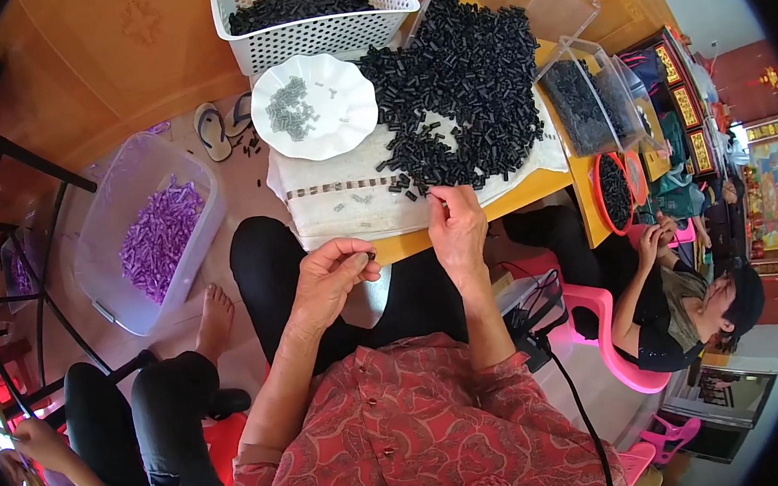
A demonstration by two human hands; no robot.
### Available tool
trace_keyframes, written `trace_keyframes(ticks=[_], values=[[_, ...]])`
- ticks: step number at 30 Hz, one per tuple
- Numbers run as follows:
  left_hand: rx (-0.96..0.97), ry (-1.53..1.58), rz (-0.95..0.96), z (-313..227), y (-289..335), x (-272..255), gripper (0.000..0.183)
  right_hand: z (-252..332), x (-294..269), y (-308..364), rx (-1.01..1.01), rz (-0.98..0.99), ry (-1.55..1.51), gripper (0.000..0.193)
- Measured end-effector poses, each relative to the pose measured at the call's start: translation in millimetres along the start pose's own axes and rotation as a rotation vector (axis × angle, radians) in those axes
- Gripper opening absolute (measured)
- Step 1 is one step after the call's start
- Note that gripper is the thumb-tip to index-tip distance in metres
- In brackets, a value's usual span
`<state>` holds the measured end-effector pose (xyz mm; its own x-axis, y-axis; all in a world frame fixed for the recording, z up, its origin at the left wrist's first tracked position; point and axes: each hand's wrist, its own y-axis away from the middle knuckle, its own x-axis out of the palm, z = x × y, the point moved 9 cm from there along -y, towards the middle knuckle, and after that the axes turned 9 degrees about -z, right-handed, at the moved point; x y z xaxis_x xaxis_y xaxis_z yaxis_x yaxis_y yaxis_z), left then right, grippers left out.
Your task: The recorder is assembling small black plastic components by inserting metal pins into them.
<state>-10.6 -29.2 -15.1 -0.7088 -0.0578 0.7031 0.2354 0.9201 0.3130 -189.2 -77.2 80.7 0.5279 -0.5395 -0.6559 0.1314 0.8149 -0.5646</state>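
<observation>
My left hand (329,281) is closed in a pinch above my lap, with a small dark piece (371,255) between thumb and forefinger. At the near edge of a big heap of short black tube-like pieces (457,77), my right hand (459,229) has its fingertips pressed together; what they hold, if anything, is hidden. The heap lies on a white cloth (311,208) with a dark checked stripe. To its left stands a white scalloped plate (348,106) holding small clear pieces (291,109). A few more clear pieces (361,199) lie on the cloth.
A white perforated basket (323,38) of black pieces stands behind the plate. Clear boxes (582,103) and a red bowl (601,194) are at the right. On the floor left sits a clear tub (100,261) of purple pieces. People sit on both sides; a black cable (577,394) hangs right.
</observation>
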Motion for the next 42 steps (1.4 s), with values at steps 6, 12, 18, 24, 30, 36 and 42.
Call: trace_keyframes(ticks=[6, 12, 18, 24, 30, 36, 42], values=[[0.001, -0.003, -0.001, 0, 0, 0, 0.016, -16, 12, -2, 0.080, 0.106, 0.132, 0.015], [-0.009, 0.014, 0.006, 0, 1, 0, 0.015, -19, 23, -3, 0.075, 0.118, 0.075, 0.016], [-0.016, 0.003, -0.002, -1, 0, 0, 0.015, -42, 35, 11, 0.516, 0.135, -0.568, 0.015], [0.002, 0.008, 0.001, -2, 0, -1, 0.015, -34, 39, 22, 0.728, 0.276, -0.763, 0.017], [-0.010, 0.049, 0.018, 0, 0, 0, 0.017, -33, 34, 27, 0.619, 0.280, -0.642, 0.018], [0.002, 0.064, 0.017, 0, 0, -1, 0.017, -18, 19, 7, 0.287, 0.188, -0.306, 0.016], [0.009, 0.076, 0.015, -3, 0, 2, 0.017, -26, 20, -12, 0.057, 0.086, -0.046, 0.011]])
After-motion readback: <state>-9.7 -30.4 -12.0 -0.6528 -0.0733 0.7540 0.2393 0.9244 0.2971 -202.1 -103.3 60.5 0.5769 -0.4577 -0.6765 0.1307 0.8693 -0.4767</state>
